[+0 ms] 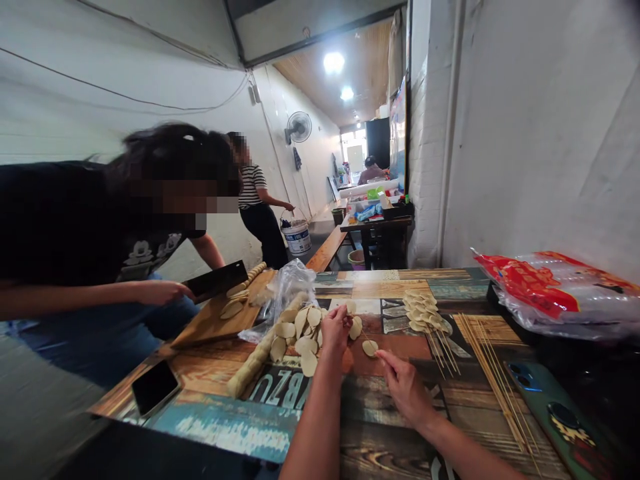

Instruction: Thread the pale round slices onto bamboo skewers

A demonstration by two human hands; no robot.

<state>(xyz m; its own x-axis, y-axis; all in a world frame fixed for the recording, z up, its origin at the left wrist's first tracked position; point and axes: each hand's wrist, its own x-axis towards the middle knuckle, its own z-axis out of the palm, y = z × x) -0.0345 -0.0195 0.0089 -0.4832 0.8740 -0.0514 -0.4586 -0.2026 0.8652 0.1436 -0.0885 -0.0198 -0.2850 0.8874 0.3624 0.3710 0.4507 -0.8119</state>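
My left hand [336, 328] is closed in a pinch beside a heap of thin pale slices [309, 333]; what its fingertips hold is not clear, though another slice [355, 328] shows right beside them. To the right and nearer, my right hand [404, 383] pinches the edge of a round pale slice [370, 348]. A long pale roll [250, 368] lies left of the heap, partly by a clear plastic bag [295, 277]. Several skewers threaded with slices [425, 312] rest right of my hands, with bare bamboo skewers [493, 373] farther right.
At left, a co-worker's hand [163, 293] holds a black cleaver [217, 280] over a wooden board [200, 325] with slices. A phone [155, 387] lies at the table's left edge, a green phone [555, 413] at right. Red plastic packages [560, 287] stand back right. Another person carries a bucket [297, 238].
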